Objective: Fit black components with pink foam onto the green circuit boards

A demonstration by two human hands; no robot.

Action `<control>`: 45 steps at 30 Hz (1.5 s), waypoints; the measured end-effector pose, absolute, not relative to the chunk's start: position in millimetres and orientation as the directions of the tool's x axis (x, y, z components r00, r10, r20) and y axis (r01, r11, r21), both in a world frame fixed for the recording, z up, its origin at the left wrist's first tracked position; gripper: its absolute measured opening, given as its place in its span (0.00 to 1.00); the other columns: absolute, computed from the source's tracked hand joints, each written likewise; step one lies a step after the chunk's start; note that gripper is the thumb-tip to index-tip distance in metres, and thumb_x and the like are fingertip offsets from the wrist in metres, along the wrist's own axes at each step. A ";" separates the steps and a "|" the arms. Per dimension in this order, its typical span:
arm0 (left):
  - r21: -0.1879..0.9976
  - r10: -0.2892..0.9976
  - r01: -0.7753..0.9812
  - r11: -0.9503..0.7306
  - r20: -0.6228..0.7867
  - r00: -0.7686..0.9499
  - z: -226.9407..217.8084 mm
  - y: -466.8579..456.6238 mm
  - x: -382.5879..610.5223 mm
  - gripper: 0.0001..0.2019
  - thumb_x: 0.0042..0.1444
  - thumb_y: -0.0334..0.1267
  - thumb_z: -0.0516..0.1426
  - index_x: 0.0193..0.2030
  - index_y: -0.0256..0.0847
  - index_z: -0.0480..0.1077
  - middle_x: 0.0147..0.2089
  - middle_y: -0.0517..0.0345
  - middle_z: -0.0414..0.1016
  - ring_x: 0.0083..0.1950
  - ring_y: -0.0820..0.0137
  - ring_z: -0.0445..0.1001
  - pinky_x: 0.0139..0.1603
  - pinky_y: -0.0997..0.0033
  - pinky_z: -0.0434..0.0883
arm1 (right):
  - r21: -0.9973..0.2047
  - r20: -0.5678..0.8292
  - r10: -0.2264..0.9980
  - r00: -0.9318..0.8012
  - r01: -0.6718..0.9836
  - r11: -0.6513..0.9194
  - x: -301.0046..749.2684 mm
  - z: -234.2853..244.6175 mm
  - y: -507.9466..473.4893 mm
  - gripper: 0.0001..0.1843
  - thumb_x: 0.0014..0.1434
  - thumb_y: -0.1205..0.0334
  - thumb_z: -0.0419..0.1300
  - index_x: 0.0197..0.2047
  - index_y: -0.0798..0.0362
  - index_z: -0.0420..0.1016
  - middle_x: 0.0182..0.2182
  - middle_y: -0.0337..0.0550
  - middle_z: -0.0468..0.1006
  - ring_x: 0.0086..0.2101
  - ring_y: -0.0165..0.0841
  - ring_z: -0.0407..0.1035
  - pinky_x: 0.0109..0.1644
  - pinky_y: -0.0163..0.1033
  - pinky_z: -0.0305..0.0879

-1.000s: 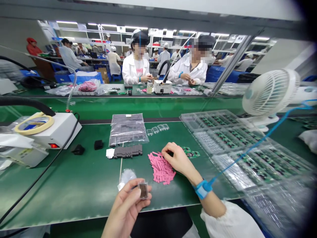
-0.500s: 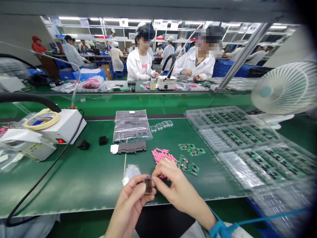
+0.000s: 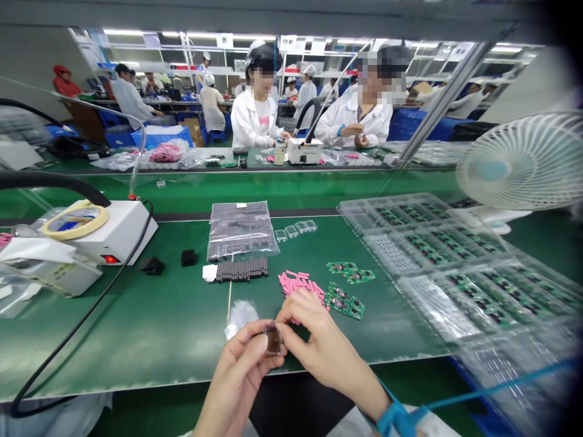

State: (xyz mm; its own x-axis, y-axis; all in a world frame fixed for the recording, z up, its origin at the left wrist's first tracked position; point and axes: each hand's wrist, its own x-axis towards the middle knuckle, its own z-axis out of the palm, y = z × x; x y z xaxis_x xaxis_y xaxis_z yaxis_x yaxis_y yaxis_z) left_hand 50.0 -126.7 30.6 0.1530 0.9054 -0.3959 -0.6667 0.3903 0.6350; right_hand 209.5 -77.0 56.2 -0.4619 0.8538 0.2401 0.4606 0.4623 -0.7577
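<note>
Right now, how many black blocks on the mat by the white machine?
2. One black block sits nearer the white machine, another black block to its right, both on the green mat.

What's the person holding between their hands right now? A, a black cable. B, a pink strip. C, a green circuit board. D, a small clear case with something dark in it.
D. The left hand and right hand meet on a small clear case with dark contents, while the pink strips and green circuit boards lie beyond them.

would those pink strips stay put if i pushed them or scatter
The loose pink strips would probably scatter, since they lie in an unbound heap. They look thin and flat, so they are likely light and a little bendy, and unlikely to roll.
</note>
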 end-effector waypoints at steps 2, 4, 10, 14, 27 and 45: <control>0.633 0.904 -0.666 0.394 -0.397 0.157 29.4 -126.7 49.9 0.15 0.48 0.40 0.71 0.42 0.36 0.81 0.39 0.48 0.83 0.38 0.68 0.79 0.43 0.70 0.77 | -0.784 0.217 0.867 -0.448 0.450 0.428 207.4 55.4 -76.4 0.11 0.65 0.70 0.56 0.30 0.50 0.67 0.31 0.39 0.72 0.37 0.36 0.66 0.44 0.44 0.62; 0.634 0.903 -0.664 0.396 -0.399 0.158 27.8 -126.8 49.5 0.15 0.49 0.40 0.71 0.42 0.36 0.81 0.39 0.48 0.83 0.38 0.68 0.79 0.43 0.70 0.77 | -0.810 0.182 0.883 -0.432 0.444 0.384 206.4 55.0 -76.2 0.11 0.63 0.71 0.57 0.30 0.50 0.67 0.31 0.39 0.72 0.37 0.35 0.67 0.44 0.42 0.62; 0.617 0.900 -0.678 0.400 -0.402 0.166 27.8 -129.7 43.0 0.14 0.52 0.40 0.69 0.44 0.37 0.81 0.40 0.47 0.84 0.39 0.67 0.80 0.44 0.70 0.76 | -0.877 0.164 0.900 -0.405 0.358 0.321 206.6 53.2 -71.1 0.10 0.63 0.70 0.59 0.30 0.50 0.71 0.31 0.38 0.73 0.35 0.34 0.69 0.39 0.39 0.64; 0.591 0.883 -0.695 0.410 -0.448 0.139 33.8 -132.4 34.1 0.16 0.51 0.41 0.70 0.44 0.36 0.80 0.42 0.43 0.84 0.39 0.67 0.80 0.43 0.71 0.76 | -0.804 0.202 0.909 -0.365 0.468 0.367 202.7 47.0 -48.7 0.05 0.62 0.70 0.59 0.38 0.51 0.74 0.37 0.42 0.78 0.41 0.37 0.72 0.48 0.43 0.68; 0.531 0.858 -0.743 0.408 -0.501 0.112 34.3 -131.2 25.4 0.17 0.46 0.38 0.73 0.44 0.37 0.81 0.43 0.45 0.85 0.38 0.67 0.82 0.43 0.72 0.78 | -0.726 0.178 0.939 -0.293 0.606 0.327 186.8 17.6 3.5 0.24 0.60 0.71 0.63 0.59 0.52 0.67 0.52 0.52 0.77 0.54 0.46 0.69 0.60 0.57 0.63; 0.394 0.867 -0.839 0.376 -0.469 0.169 36.0 -134.6 21.2 0.08 0.58 0.29 0.62 0.41 0.30 0.82 0.48 0.41 0.83 0.50 0.61 0.81 0.57 0.67 0.75 | -0.858 0.184 0.869 -0.459 0.357 0.370 199.6 53.1 -47.8 0.17 0.58 0.69 0.66 0.49 0.49 0.71 0.47 0.42 0.78 0.48 0.37 0.72 0.54 0.46 0.68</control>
State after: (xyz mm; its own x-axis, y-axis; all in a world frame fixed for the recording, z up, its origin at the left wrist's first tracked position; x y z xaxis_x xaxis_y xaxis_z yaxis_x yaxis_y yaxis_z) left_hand 21.2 -134.6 36.0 0.1690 0.8670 -0.4687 -0.8386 0.3764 0.3938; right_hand 199.6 -47.8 53.1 -0.4586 0.8694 0.1841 0.3569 0.3699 -0.8578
